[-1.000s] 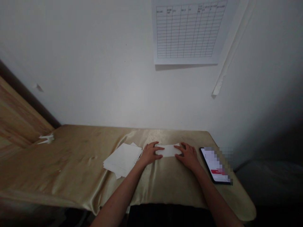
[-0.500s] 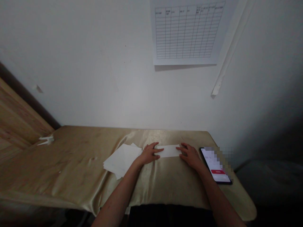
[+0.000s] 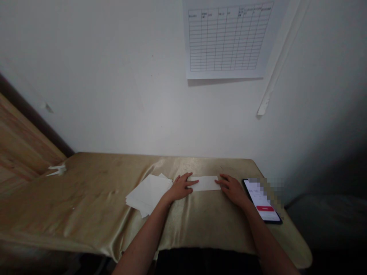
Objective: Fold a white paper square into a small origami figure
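A narrow white strip of paper [image 3: 207, 183], perhaps folded, lies flat on the table in front of me. My left hand [image 3: 181, 187] rests with fingers spread over its left end. At the right end, my right hand [image 3: 231, 188] has its fingers stretched out, one fingertip on the paper's edge. Neither hand grips the strip. Just left of my left hand lies a loose pile of white paper sheets [image 3: 149, 194], partly covered by my left forearm.
A gold satin cloth covers the table [image 3: 91, 198], which stands against a white wall. On the right lies a phone [image 3: 262, 202] with its screen lit. White scraps [image 3: 57, 169] lie at the far left beside wooden boards [image 3: 20, 141]. A printed grid sheet [image 3: 226, 42] hangs on the wall.
My right hand has shifted slightly to the right, uncovering more of the strip's right end. My left hand stays in nearly the same place.
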The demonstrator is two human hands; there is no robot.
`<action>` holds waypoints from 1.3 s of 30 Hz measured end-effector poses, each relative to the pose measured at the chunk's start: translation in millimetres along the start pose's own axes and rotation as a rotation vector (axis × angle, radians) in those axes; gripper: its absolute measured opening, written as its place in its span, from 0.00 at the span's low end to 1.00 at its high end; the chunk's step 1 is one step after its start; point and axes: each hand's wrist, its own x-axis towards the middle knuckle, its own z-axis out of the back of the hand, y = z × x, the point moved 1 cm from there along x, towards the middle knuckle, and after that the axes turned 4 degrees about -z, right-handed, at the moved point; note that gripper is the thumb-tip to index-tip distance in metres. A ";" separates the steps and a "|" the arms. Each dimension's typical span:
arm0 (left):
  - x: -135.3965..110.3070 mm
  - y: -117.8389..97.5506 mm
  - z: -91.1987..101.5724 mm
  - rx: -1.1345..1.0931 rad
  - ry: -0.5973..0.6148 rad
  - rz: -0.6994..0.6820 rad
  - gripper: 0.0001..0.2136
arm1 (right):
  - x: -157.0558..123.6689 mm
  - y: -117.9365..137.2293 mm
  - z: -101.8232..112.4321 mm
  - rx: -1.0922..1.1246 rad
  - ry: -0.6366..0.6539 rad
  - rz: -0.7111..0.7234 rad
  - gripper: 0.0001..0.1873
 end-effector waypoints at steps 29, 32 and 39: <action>15.6 -57.2 -33.5 0.074 -0.408 0.294 0.26 | 0.3 48.4 -26.7 -0.223 -0.222 -0.201 0.40; 16.2 -58.9 -32.5 0.058 -0.400 0.312 0.26 | 0.9 47.1 -27.0 -0.209 -0.216 -0.211 0.38; 16.0 -53.6 -31.7 0.032 -0.364 0.307 0.25 | 0.7 42.7 -22.1 -0.140 -0.195 -0.203 0.35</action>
